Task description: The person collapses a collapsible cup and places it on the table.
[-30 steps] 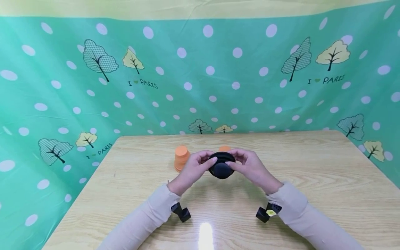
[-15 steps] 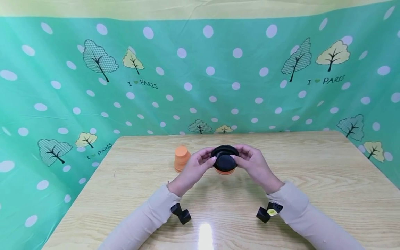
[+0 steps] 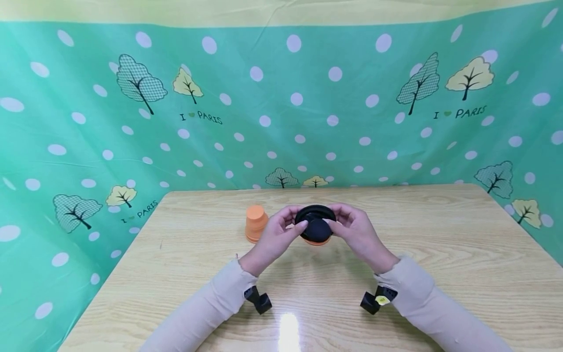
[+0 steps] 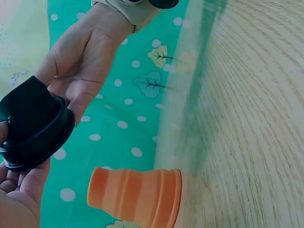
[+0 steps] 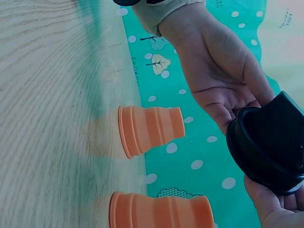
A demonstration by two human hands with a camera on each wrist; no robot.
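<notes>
My left hand point(image 3: 278, 237) and right hand point(image 3: 359, 235) pinch the black cup point(image 3: 317, 230) between thumbs and fingers; I judge it light, rubbery, best held by its rim.

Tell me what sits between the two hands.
The head view shows the black stepped piece between the left hand and the right hand, held by both.

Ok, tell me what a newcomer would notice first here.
Likely the black cup-like piece, gripped by the left hand and right hand in the middle of the head view. Next, the stepped orange cup left of it on the table, and a second orange cup largely hidden behind it there. Green dotted cloth hangs beyond the table.
</notes>
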